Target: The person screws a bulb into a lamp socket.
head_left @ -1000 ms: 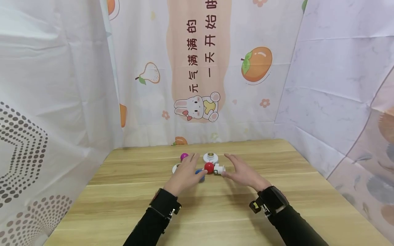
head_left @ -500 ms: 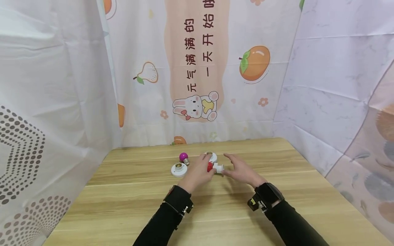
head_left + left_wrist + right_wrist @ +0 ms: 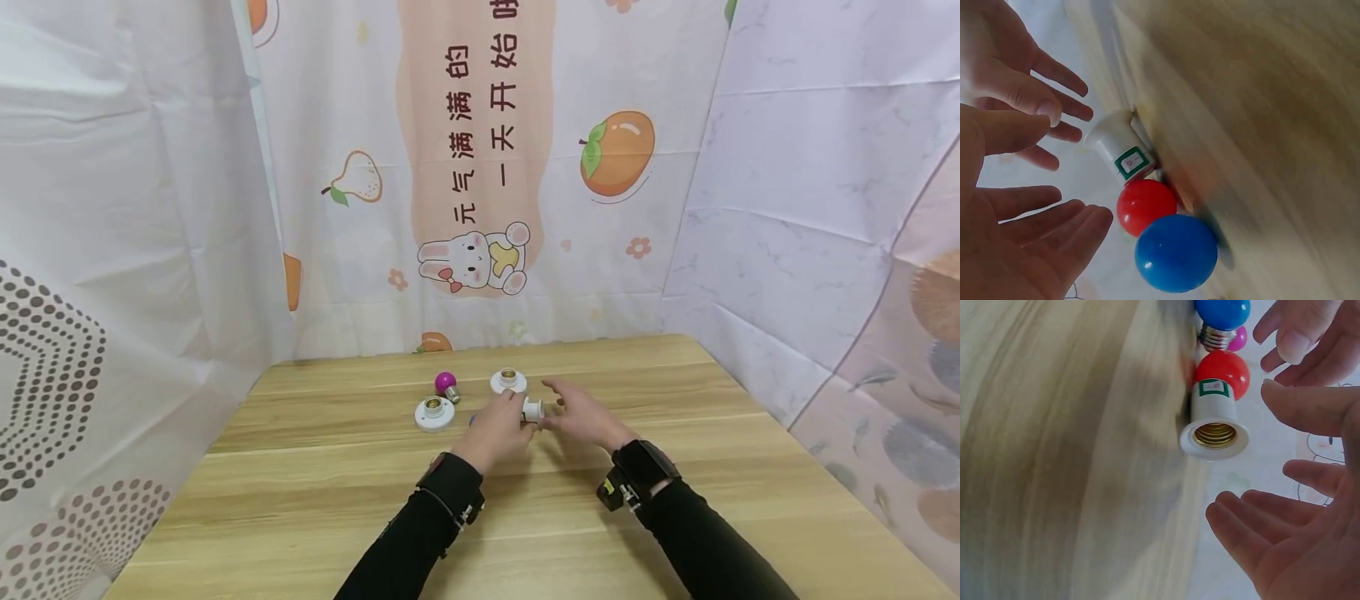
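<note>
A white bulb socket with a green label point(image 3: 1213, 415) lies on its side, its brass-threaded mouth facing the right wrist view. A red bulb point(image 3: 1146, 206) touches or nearly touches its back end, and a blue bulb point(image 3: 1176, 253) with a metal screw base lies beside that. My left hand point(image 3: 495, 429) hovers by these things, fingers loosely extended and holding nothing; in the head view it hides the red bulb and most of the blue one. My right hand point(image 3: 587, 417) is just right of the socket, thumb and fingers spread, also holding nothing. The two thumbs come close together.
Two round white lamp bases point(image 3: 434, 413) with brass threads stand on the wooden table point(image 3: 315, 483), one left of the hands, one behind them. A magenta bulb point(image 3: 446, 383) lies by the left base. Printed curtains point(image 3: 337, 275) close off the back and sides.
My left hand has moved right, from over the blue bulb and left base towards the red bulb and socket, uncovering the left base and magenta bulb. The right hand has barely moved.
</note>
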Demonstrator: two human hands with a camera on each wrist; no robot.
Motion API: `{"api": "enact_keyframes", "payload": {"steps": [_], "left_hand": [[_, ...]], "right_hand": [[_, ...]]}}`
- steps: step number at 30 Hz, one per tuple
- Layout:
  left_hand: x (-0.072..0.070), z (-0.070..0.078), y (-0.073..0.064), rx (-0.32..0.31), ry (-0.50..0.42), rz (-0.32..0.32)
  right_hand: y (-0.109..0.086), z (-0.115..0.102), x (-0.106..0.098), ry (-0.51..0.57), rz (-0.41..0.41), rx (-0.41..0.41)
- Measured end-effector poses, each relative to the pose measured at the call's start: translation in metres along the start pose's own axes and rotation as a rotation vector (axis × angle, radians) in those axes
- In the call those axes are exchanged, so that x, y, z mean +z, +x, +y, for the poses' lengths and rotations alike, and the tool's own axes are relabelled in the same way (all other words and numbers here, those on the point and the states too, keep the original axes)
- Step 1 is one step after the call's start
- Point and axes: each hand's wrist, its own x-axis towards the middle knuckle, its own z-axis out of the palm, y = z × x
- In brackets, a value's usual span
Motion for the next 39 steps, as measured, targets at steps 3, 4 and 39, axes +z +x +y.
{"api": "enact_keyframes", "payload": {"steps": [3,4,39], "left_hand": [[0.002,0.001,0.001,-0.012,-0.002,-0.011],[0.003,0.001,0.002,-0.015,0.001,-0.012],[0.021,0.006,0.022,-0.098,0.101,-0.094]], "right_hand": [[0.002,0.003,0.003,0.009,-0.020,0.016],[0.002,0.004,0.004,0.010,-0.024,0.016],[0.012,0.012,0.025,-0.101,0.010,0.062]]}}
